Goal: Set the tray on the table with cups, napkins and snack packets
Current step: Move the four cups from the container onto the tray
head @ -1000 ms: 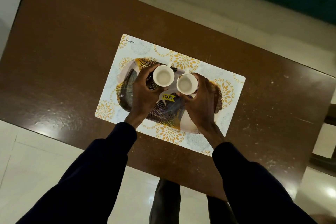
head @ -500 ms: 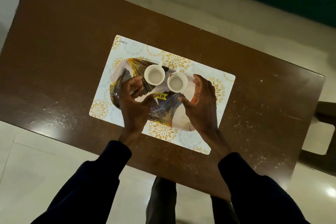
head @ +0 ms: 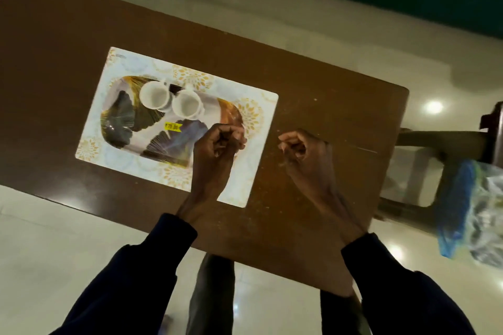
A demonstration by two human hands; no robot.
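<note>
An oval tray (head: 128,122) with a dark leaf pattern and a yellow price sticker lies on a white placemat (head: 253,171) with gold flowers. Two white cups, the left cup (head: 154,95) and the right cup (head: 187,105), stand side by side on the tray's far half. My left hand (head: 217,147) hovers over the tray's right end, fingers curled, holding nothing. My right hand (head: 302,149) is over the bare table to the right of the placemat, fingers also curled and empty. No napkins are in view.
The brown wooden table (head: 326,106) ends just right of my right hand. Beyond that edge stands a dark stool or chair (head: 441,144), and a clear plastic bag with a blue band (head: 468,212) hangs at the far right. Pale tiled floor surrounds the table.
Both hands let go of the cups and drew back to the right. The cups now stand alone on the tray. The view swung right, bringing the plastic bag into sight.
</note>
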